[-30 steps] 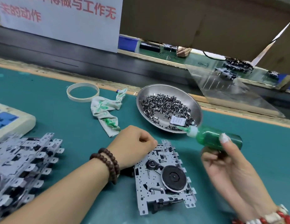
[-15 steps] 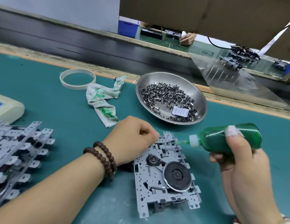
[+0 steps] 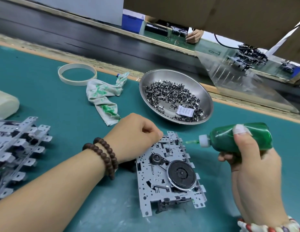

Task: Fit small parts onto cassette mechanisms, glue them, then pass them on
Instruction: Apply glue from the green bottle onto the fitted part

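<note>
Green glue bottle (image 3: 241, 137) sat gripped in my right hand (image 3: 253, 166), nozzle touching the cassette mechanism's (image 3: 169, 174) far edge on the teal mat (image 3: 62, 104); my left hand (image 3: 134, 136), fingers curled, pinched that edge.

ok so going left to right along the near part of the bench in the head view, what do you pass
Stacked mechanisms → left hand steadying the plate → cassette mechanism → nozzle of the green glue bottle → right hand holding that bottle.
</note>
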`<state>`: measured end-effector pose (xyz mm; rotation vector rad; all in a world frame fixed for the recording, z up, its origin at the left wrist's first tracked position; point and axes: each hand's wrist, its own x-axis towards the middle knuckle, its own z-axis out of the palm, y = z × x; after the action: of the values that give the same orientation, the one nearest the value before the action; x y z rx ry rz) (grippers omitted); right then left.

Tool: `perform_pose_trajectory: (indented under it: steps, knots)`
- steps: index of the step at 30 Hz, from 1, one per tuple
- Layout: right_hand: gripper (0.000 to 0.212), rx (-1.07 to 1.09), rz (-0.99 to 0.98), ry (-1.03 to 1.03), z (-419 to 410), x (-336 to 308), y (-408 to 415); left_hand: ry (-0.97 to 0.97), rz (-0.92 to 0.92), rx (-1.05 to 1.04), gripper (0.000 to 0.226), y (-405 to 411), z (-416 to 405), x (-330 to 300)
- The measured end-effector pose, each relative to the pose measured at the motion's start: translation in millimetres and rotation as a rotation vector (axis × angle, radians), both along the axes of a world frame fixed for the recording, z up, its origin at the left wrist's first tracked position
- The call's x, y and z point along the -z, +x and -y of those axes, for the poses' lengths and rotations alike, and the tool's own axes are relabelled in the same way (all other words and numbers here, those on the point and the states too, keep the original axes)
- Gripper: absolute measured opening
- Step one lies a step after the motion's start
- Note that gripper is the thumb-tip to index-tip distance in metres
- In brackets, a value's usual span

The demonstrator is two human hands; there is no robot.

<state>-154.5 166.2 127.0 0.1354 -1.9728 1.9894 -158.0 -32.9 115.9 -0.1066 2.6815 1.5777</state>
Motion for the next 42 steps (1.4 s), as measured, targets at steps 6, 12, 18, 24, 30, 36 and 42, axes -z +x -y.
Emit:
perform_pose_trajectory:
  steps: [6, 12, 18, 24, 30, 36, 42]
  knots:
    - [0.014, 0.013, 0.000, 0.017, -1.4, 1.2, -0.8, 0.008, -0.005, -0.003, 0.019, -0.1, -0.5, -1.0]
    - [0.024, 0.006, -0.009, 0.025, 0.5, 0.4, -0.2, 0.025, -0.008, -0.002, 0.017, 0.0, -0.6, -1.5]
    - [0.019, 0.008, -0.012, 0.024, -0.6, 1.5, -1.0, 0.026, -0.011, -0.004, 0.017, 0.1, -0.9, -1.1]
    - [0.027, 0.005, -0.015, 0.013, 0.6, 0.6, -1.2, 0.020, -0.008, -0.004, 0.017, 0.1, -0.9, -1.2]
    - [0.021, 0.000, -0.032, 0.034, -0.9, 1.6, -1.0, 0.031, -0.002, -0.008, 0.017, 0.7, -1.3, -2.0]
    - [0.020, 0.002, -0.043, 0.034, -0.6, 0.9, -1.1, 0.032, -0.004, -0.009, 0.017, 1.0, -1.2, -1.9]
    - [0.022, -0.002, -0.040, 0.037, -0.7, 0.3, -0.4, 0.036, -0.010, -0.009, 0.018, 0.1, -1.0, -0.7]
